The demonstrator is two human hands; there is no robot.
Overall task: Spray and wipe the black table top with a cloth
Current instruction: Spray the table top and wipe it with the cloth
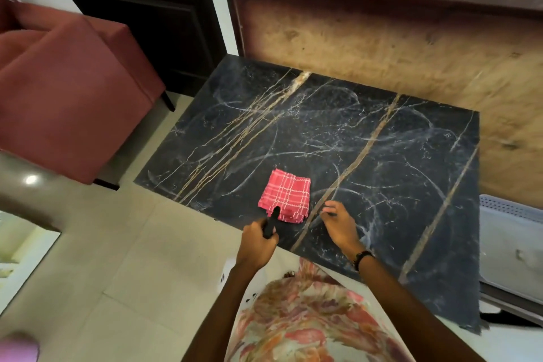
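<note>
A black marble-patterned table top (367,138) with gold veins and pale smear marks fills the middle of the view. A folded red checked cloth (286,195) lies near its front edge. My left hand (258,242) is closed around a black object (271,222), likely the spray bottle's top, whose tip overlaps the cloth's near corner. My right hand (339,225) hovers over the table just right of the cloth, fingers loosely curled and holding nothing.
A red upholstered chair (67,88) stands at the left of the table. A brown board (396,35) leans on the wall behind it. A white perforated plastic basket (511,244) sits at the right edge. A dark door (152,9) is at the back left.
</note>
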